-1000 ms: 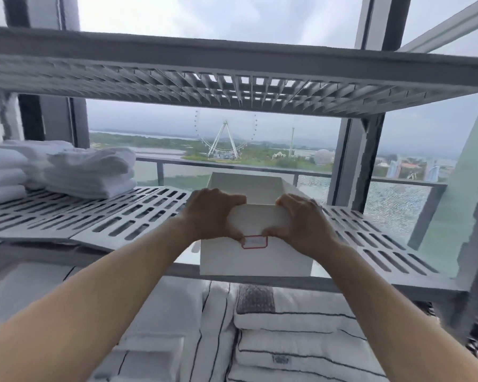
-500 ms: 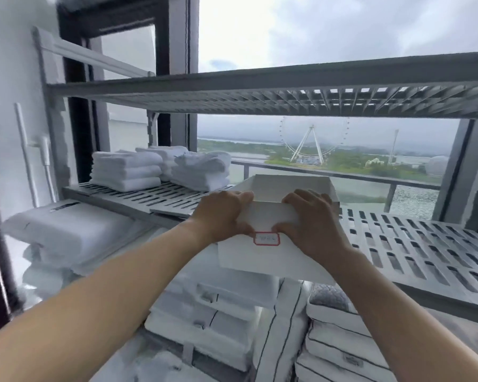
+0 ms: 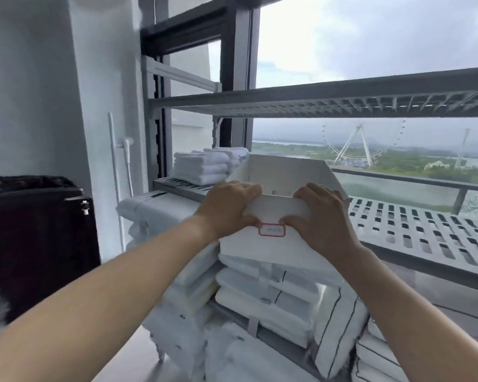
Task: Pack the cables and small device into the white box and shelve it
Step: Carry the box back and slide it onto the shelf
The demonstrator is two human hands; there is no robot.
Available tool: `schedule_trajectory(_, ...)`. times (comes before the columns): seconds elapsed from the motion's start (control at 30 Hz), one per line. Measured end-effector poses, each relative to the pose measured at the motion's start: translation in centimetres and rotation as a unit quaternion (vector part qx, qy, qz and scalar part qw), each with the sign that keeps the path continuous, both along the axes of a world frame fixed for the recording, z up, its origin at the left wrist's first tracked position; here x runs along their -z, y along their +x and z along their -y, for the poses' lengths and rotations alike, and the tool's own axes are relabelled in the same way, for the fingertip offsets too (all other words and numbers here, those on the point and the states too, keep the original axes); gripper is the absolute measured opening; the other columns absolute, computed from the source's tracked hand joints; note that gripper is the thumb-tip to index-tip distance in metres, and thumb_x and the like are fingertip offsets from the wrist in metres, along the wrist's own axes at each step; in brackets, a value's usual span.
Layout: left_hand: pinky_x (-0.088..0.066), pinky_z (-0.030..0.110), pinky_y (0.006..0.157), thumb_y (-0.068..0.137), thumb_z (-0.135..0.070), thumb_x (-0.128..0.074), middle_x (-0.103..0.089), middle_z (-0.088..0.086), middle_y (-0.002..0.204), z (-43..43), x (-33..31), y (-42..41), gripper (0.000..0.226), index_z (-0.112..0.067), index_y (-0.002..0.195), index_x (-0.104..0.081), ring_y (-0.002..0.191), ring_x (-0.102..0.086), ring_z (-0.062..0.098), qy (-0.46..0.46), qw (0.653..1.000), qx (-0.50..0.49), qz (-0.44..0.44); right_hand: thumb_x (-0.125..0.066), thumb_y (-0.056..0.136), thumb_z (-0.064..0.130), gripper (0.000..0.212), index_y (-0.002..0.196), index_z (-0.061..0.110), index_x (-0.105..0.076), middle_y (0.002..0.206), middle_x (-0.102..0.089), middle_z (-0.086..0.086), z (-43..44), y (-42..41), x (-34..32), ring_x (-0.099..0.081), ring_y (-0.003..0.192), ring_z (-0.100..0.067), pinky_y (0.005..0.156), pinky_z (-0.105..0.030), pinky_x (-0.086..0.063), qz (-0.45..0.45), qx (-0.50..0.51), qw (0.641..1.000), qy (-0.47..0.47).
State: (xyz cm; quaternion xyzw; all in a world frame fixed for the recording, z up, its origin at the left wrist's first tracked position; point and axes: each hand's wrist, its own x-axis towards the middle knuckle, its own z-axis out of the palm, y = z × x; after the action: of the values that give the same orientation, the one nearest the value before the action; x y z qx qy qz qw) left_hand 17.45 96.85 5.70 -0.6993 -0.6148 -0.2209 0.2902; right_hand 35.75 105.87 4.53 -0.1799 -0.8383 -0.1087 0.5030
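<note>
Both hands clamp the near wall of the open-topped white cardboard box (image 3: 262, 244): left hand (image 3: 229, 208) & right hand (image 3: 322, 216), thumbs by its red-bordered label (image 3: 271, 230). Step looks like shelving. Box sits tilted at the front edge of the grey slotted metal shelf (image 3: 425, 230), partly overhanging. Next: push it fully on, level. Inside (only bare white walls show) contents can't be seen. Folded white towels (image 3: 200, 168) lie just left.

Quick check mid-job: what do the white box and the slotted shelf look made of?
White box: looks like matte plastic or coated card, with thin flat walls, no gloss and a red-bordered label; I cannot say which. Slotted shelf: probably painted metal or moulded plastic in pale grey, with rows of punched slots and a stiff front rail.
</note>
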Motion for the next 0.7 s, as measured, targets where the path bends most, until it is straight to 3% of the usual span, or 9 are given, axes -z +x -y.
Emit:
schedule_trajectory(0.2,-0.034,0.033,0.077,0.070,-0.042,-0.073,-0.064,0.002,0.095,14.0,0.7,-7.1,0.040,-0.019,0.094,-0.050,0.088,-0.056,0.025,-0.011,0.995,-0.096,0.015,-0.086,0.054,0.021,0.036,0.075,0.008,-0.060,0.076,-0.061,-0.007,10.5,-9.4,1.1,-0.059,0.075,-0.029,0.070,-0.027,-0.024,-0.010,-0.100,0.995,-0.028)
schedule_trajectory(0.4,-0.030,0.031,0.070,0.068,-0.039,-0.077,-0.063,0.002,0.084,30.7,1.5,-12.8,0.040,-0.014,0.091,-0.055,0.079,-0.057,0.025,0.006,0.978,-0.210,-0.001,-0.085,0.056,0.026,0.037,0.075,0.009,-0.059,0.076,-0.060,-0.004,23.0,-19.6,2.3,-0.057,0.074,-0.029,0.069,-0.028,-0.024,-0.009,-0.235,0.971,-0.036)
schedule_trajectory(0.57,-0.026,0.031,0.069,0.070,-0.038,-0.076,-0.059,0.007,0.092,44.5,2.7,-15.7,0.043,-0.011,0.095,-0.055,0.087,-0.053,0.026,0.008,0.934,-0.355,-0.029,-0.085,0.055,0.036,0.039,0.075,0.013,-0.060,0.074,-0.061,-0.003,34.2,-26.9,3.0,-0.059,0.069,-0.028,0.067,-0.031,-0.031,-0.001,-0.344,0.939,0.002)
schedule_trajectory(0.7,-0.026,0.030,0.068,0.066,-0.034,-0.079,-0.056,0.005,0.087,54.4,3.9,-16.2,0.043,-0.010,0.092,-0.054,0.081,-0.050,0.024,0.016,0.890,-0.455,-0.029,-0.087,0.053,0.034,0.042,0.076,0.010,-0.063,0.074,-0.062,-0.006,43.4,-31.5,3.9,-0.061,0.067,-0.029,0.066,-0.034,-0.037,0.000,-0.432,0.902,0.008)
